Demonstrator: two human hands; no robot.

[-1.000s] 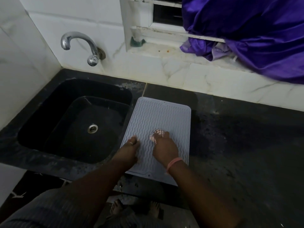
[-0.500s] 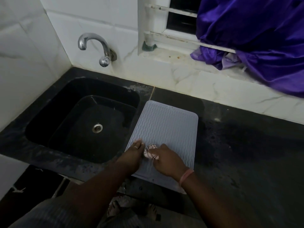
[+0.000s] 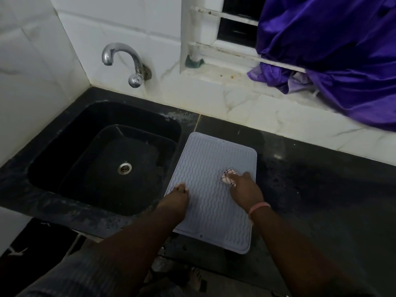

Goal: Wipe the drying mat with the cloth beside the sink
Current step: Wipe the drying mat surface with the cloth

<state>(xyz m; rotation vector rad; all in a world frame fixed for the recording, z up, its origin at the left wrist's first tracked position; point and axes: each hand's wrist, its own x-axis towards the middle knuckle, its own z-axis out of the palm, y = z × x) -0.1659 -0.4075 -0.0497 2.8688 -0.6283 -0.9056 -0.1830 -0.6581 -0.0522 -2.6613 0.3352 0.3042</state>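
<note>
A grey drying mat (image 3: 211,155) with a wavy ribbed surface lies flat on the black counter, just right of the sink. My right hand (image 3: 245,188) presses a small bunched white cloth (image 3: 228,176) with dark checks onto the mat's right half; only part of the cloth shows past the fingers. My left hand (image 3: 176,195) rests on the mat's left edge with fingers curled, pinning it down. The mat's near corner overhangs the counter's front edge.
A black sink (image 3: 111,159) with a steel drain lies to the left, and a chrome tap (image 3: 126,61) sticks out of the tiled wall above it. Purple fabric (image 3: 334,52) hangs over the window sill at the back right. Dark counter (image 3: 321,200) stretches to the right.
My right hand has swept the cloth from the mat's left side, close to my left hand, over to its right side. My left hand stays on the left edge.
</note>
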